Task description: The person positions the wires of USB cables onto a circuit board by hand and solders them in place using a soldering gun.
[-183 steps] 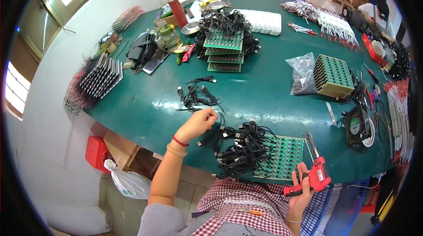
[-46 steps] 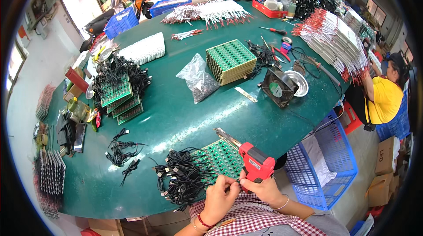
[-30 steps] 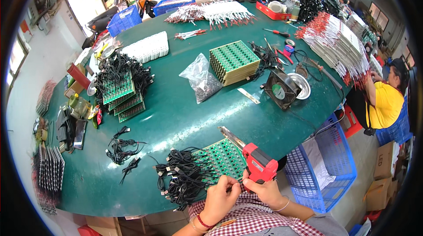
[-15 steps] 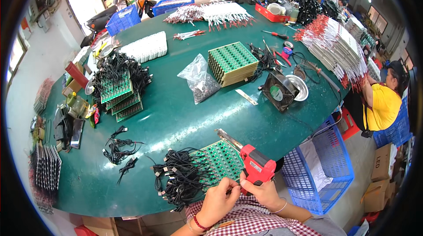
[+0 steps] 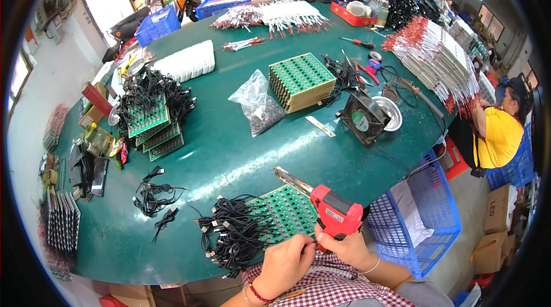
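My right hand (image 5: 351, 249) is closed around the grip of a red soldering gun (image 5: 337, 213). Its long metal nose points up and left over the edge of a green circuit board panel (image 5: 287, 210). Close beside the grip, my left hand (image 5: 288, 264) is pinched, thumb against curled fingers; what lies between them is too small to make out. The panel rests on the table just beyond my hands. Black cables with metal USB plugs (image 5: 235, 229) are bunched over its left side.
The green table (image 5: 218, 160) also bears stacked bare panels (image 5: 302, 80), a bag of small parts (image 5: 257, 106), a fan (image 5: 363, 119), a soldering iron (image 5: 427, 103) and cabled boards (image 5: 150, 120). A blue crate (image 5: 422, 221) stands right. A person in yellow (image 5: 500, 138) works there.
The soldering gun's nose has swung slightly left. My left hand stays pinched near the grip, its wrist turned a little. The boards and cables lie as before.
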